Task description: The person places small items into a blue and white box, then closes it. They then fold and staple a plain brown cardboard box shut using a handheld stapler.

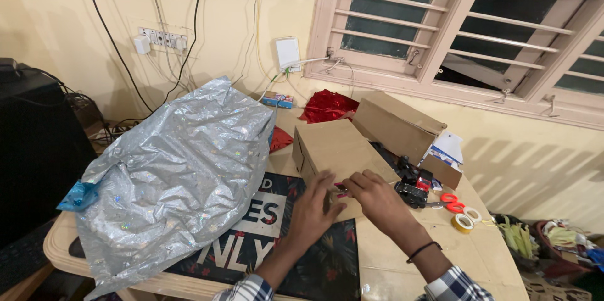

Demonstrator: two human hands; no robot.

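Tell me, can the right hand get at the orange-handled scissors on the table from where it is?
Probably yes. The right hand rests on the cardboard box, and the scissors lie on the table just to its right, uncovered, beside the tape rolls; nothing lies between.

1. A closed box [333, 150] is sitting mid-worktop [402, 263], both hands [314, 210] resting on its near edge.
2. Crumpled wrapping sheet [176, 175] is lying to its left.
3. An open box [396, 125] is lying behind-right; scissors [448, 203] and tape rolls [464, 220] are lying right.
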